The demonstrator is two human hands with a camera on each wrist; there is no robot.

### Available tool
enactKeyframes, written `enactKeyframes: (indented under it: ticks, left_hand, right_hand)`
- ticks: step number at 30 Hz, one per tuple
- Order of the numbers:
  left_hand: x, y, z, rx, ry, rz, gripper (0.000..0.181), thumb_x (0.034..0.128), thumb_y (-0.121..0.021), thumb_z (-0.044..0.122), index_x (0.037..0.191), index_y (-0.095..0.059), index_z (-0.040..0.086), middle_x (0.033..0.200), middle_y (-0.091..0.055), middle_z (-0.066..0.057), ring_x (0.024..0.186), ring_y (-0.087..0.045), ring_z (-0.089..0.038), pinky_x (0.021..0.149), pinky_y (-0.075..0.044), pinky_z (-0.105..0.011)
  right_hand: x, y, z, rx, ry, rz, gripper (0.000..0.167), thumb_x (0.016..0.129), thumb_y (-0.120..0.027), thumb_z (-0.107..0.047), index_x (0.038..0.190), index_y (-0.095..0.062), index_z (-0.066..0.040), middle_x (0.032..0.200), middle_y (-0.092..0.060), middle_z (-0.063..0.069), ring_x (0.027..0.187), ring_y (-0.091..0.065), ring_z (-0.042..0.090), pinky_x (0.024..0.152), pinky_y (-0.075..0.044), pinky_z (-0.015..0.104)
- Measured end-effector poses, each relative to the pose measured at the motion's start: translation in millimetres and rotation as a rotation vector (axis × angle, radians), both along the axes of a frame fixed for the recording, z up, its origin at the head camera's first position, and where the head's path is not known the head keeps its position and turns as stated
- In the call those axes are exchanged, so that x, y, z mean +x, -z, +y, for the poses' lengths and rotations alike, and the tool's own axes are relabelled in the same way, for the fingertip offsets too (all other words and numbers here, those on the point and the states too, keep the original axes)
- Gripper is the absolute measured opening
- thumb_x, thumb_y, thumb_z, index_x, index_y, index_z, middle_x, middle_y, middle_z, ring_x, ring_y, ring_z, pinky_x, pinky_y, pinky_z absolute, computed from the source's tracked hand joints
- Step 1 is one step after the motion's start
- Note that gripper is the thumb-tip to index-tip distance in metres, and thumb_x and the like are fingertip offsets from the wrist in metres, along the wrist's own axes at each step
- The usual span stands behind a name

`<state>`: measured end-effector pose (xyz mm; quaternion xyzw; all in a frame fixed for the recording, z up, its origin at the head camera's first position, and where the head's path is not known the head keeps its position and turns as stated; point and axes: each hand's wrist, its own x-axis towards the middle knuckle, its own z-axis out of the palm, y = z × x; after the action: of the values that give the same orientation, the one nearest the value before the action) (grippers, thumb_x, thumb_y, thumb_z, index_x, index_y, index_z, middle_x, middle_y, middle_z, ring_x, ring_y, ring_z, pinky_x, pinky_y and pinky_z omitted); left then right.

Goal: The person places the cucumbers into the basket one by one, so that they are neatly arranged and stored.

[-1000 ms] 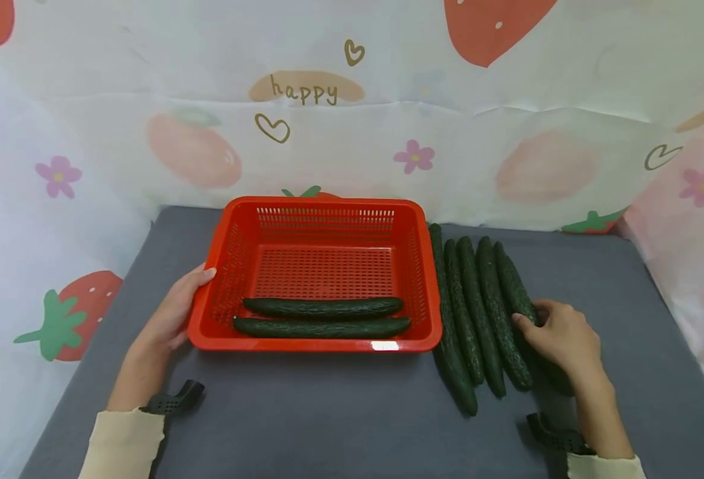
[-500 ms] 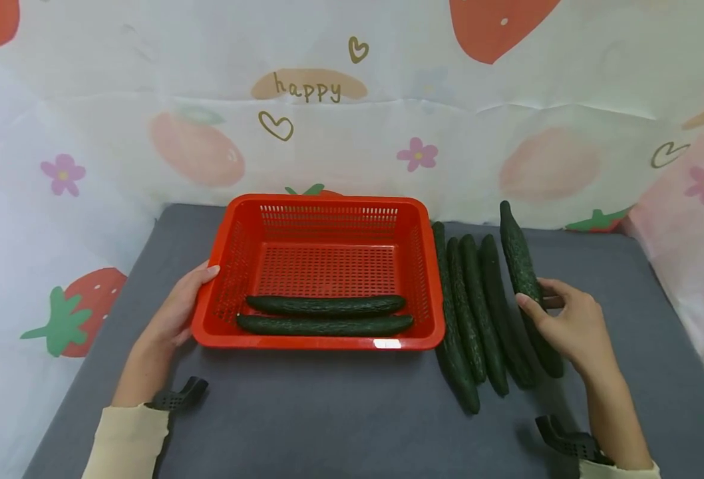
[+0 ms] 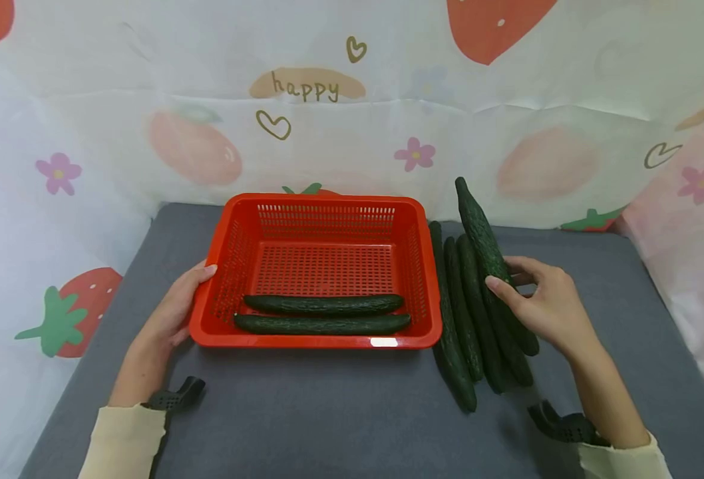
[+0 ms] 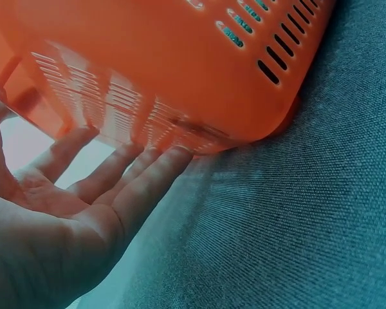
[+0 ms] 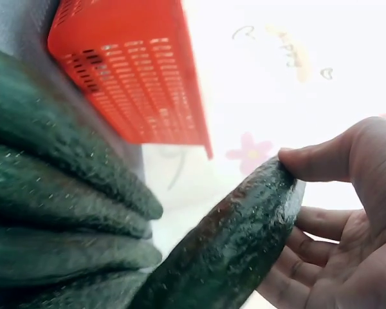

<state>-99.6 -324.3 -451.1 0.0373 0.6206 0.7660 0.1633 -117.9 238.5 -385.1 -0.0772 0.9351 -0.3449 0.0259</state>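
Note:
My right hand (image 3: 546, 303) grips a dark green cucumber (image 3: 478, 223) between thumb and fingers, tilted above the other cucumbers. In the right wrist view this cucumber (image 5: 228, 232) is seen close up, raised off the row. Several more cucumbers (image 3: 452, 346) lie side by side at the basket's right, partly covered by the held one. My left hand (image 3: 175, 306) holds the left side of the red plastic basket (image 3: 316, 342), thumb on the rim. In the left wrist view its fingertips (image 4: 180, 154) touch the slotted outer wall. Two cucumbers (image 3: 322, 324) lie crosswise inside, near the front wall.
A grey cloth covers the table (image 3: 328, 412). Behind it hangs a white curtain (image 3: 352, 153) printed with fruit, flowers and hearts, close to the basket's back. Black wrist mounts (image 3: 175, 396) sit on both forearms.
My right hand has lifted the rightmost cucumber from the row and carried it up and leftward over the others. The left hand and basket stay in place.

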Motion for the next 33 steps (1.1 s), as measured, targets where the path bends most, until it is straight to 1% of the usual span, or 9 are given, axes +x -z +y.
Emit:
enactKeyframes:
  ticks: [5,8,13,16,19,22,25,29,33]
  left_hand:
    - [0.8,-0.1,-0.1,-0.011,-0.016,-0.004,0.042,0.116,-0.038,0.03,0.154,-0.037,0.014,0.122,-0.07,0.004,0.105,-0.074,-0.008,0.087,-0.064,-0.027]
    - [1.2,-1.0,0.2,-0.016,-0.023,-0.007,0.041,0.1158,-0.039,0.031,0.153,-0.038,0.014,0.122,-0.071,0.004,0.105,-0.074,-0.008,0.087,-0.064,-0.026]
    - [3.0,-1.5,0.7,-0.01,-0.027,-0.018,0.039,0.1156,-0.04,0.03,0.151,-0.04,0.015,0.121,-0.071,0.004,0.104,-0.074,-0.008,0.088,-0.064,-0.026]
    - [3.8,-0.7,1.3,0.007,-0.02,-0.013,0.038,0.1158,-0.039,0.029,0.151,-0.04,0.014,0.12,-0.071,0.004,0.103,-0.075,-0.008,0.087,-0.065,-0.026]
    - [4.7,0.8,2.2,0.018,-0.017,-0.007,0.039,0.1159,-0.038,0.029,0.152,-0.04,0.013,0.12,-0.072,0.004,0.103,-0.075,-0.008,0.087,-0.065,-0.027]
    - [5.6,1.9,3.0,0.011,-0.02,-0.012,0.041,0.1159,-0.038,0.029,0.154,-0.038,0.014,0.12,-0.071,0.004,0.103,-0.075,-0.008,0.087,-0.065,-0.027]
    - [5.4,1.3,2.8,-0.005,-0.022,-0.01,0.042,0.1158,-0.038,0.03,0.155,-0.037,0.015,0.121,-0.071,0.004,0.103,-0.075,-0.008,0.087,-0.065,-0.027]
    - [3.7,0.0,2.4,-0.009,-0.012,-0.001,0.04,0.116,-0.038,0.03,0.152,-0.038,0.013,0.12,-0.071,0.003,0.102,-0.075,-0.008,0.086,-0.065,-0.027]
    - [3.0,-1.2,2.5,-0.014,-0.013,-0.005,0.038,0.1158,-0.038,0.03,0.149,-0.04,0.013,0.119,-0.071,0.003,0.102,-0.075,-0.009,0.086,-0.065,-0.028]
  right_hand:
    - [-7.6,-14.7,-12,-0.001,-0.044,-0.02,0.061,0.104,-0.067,-0.041,0.149,-0.057,-0.001,0.141,-0.066,0.027,0.117,-0.07,0.044,0.088,-0.059,0.062]
    - [-12.2,-23.0,-21,0.005,-0.075,-0.022,0.06,0.103,-0.067,-0.04,0.149,-0.057,-0.002,0.139,-0.067,0.026,0.117,-0.069,0.042,0.088,-0.059,0.06]
    - [-18.2,-31.7,-35,0.012,-0.136,-0.019,0.057,0.103,-0.069,-0.039,0.147,-0.059,-0.004,0.131,-0.071,0.022,0.113,-0.069,0.036,0.083,-0.056,0.048]
    - [-21.7,-36.9,-42,0.007,-0.166,-0.012,0.054,0.102,-0.07,-0.036,0.146,-0.061,-0.005,0.13,-0.071,0.02,0.113,-0.067,0.034,0.087,-0.055,0.05]
    - [-26.0,-44.3,-50,0.006,-0.2,-0.012,0.052,0.102,-0.071,-0.035,0.145,-0.062,-0.006,0.133,-0.071,0.019,0.116,-0.066,0.034,0.093,-0.055,0.055]
    - [-31.0,-50.1,-59,0.005,-0.248,-0.009,0.051,0.101,-0.071,-0.033,0.145,-0.063,-0.006,0.133,-0.071,0.018,0.116,-0.067,0.033,0.092,-0.056,0.053]
    - [-35.7,-52.7,-69,-0.008,-0.304,-0.019,0.051,0.102,-0.071,-0.03,0.146,-0.061,-0.006,0.139,-0.069,0.017,0.118,-0.066,0.032,0.093,-0.056,0.052]
    - [-41.5,-53.9,-83,-0.015,-0.375,-0.029,0.051,0.103,-0.07,-0.027,0.148,-0.059,-0.006,0.145,-0.066,0.015,0.124,-0.065,0.033,0.099,-0.055,0.055]
    - [-47.1,-53.7,-99,-0.024,-0.436,-0.021,0.047,0.102,-0.071,-0.023,0.145,-0.062,-0.008,0.137,-0.071,0.012,0.12,-0.067,0.029,0.094,-0.054,0.048]
